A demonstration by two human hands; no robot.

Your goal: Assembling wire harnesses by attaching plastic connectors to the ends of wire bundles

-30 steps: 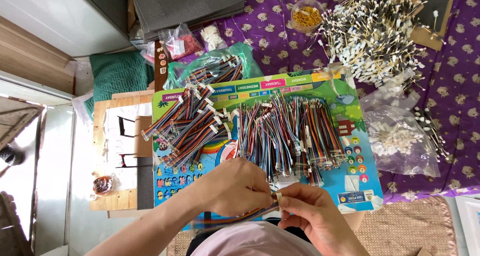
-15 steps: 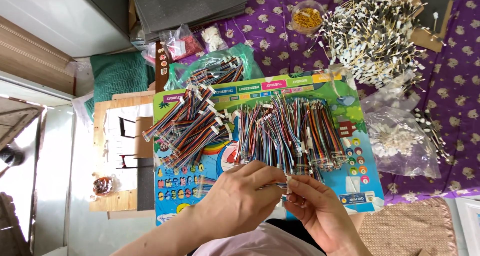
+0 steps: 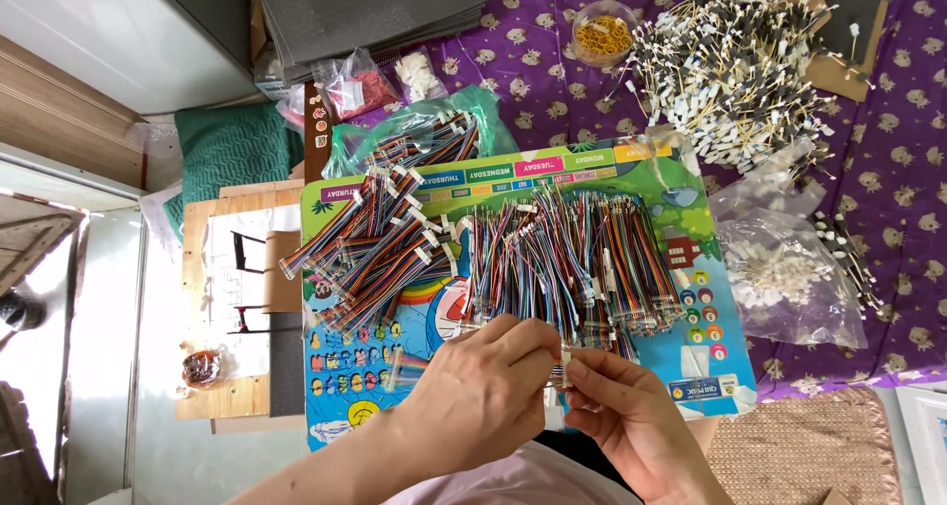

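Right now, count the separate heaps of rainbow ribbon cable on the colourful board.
2. One heap of ribbon cables lies slanted on the colourful board's left side; a bigger heap fills its middle, above both hands. More cables may be hidden underneath.

Your two hands, meeting at lower centre.
Left hand (image 3: 485, 392) knuckles up, fingers curled; right hand (image 3: 621, 421) fingertips pinched against it.

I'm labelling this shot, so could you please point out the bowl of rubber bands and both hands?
bowl of rubber bands (image 3: 604, 34), head view, on the bands inside.
left hand (image 3: 483, 392), head view, back of hand.
right hand (image 3: 621, 416), head view, back of hand.
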